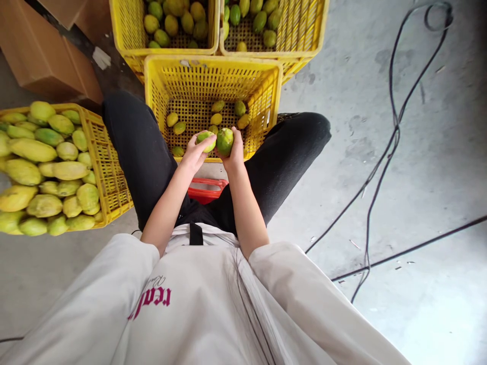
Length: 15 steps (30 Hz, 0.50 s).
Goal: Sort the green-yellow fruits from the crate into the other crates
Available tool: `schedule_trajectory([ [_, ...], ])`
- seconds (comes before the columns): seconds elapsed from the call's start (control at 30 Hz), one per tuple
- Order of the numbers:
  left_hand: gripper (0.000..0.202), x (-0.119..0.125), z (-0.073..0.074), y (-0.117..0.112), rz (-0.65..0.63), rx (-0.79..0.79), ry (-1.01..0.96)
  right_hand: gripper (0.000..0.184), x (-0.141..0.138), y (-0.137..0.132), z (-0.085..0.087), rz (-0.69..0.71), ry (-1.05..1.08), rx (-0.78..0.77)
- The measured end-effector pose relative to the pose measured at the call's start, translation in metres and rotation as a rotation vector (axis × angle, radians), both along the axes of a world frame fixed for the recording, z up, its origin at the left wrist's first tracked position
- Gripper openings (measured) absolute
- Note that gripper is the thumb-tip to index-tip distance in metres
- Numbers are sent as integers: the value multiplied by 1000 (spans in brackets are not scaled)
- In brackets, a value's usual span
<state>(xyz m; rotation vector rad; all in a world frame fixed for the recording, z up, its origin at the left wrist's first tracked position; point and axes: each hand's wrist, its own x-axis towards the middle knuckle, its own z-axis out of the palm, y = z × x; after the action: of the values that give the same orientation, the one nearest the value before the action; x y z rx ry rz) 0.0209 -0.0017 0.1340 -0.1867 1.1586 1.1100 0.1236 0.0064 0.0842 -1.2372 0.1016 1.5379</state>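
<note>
My left hand (195, 153) holds a yellow-green mango (206, 140), fingers curled round it. My right hand (235, 152) grips a greener mango (224, 141) right beside it; the two fruits almost touch. Both hands hover over the near rim of a yellow plastic crate (213, 71) that stands between my knees and holds several small mangoes on its bottom.
A full yellow crate of large mangoes (102, 167) stands at my left. Two more yellow crates (300, 35) with mangoes stand behind the middle one. Cardboard boxes (41, 50) lie far left. A red stool edge (207, 190) shows under me. Black cables (391, 137) run over the concrete floor at right.
</note>
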Motion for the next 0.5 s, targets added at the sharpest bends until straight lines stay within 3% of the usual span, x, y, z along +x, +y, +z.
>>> schedule_trajectory([
  [0.17, 24, -2, -8, 0, 17, -41, 2, 36, 0, 0, -13, -8, 23, 27],
  [0.3, 12, -4, -17, 4, -13, -27, 48, 31, -6, -1, -3, 11, 16, -4],
  [0.4, 18, -5, -21, 6, 11, -17, 0, 29, -6, -1, 6, 93, -58, -83],
  [0.5, 22, -5, -22, 7, 25, -28, -25, 26, -2, 0, 4, 80, -67, -54],
])
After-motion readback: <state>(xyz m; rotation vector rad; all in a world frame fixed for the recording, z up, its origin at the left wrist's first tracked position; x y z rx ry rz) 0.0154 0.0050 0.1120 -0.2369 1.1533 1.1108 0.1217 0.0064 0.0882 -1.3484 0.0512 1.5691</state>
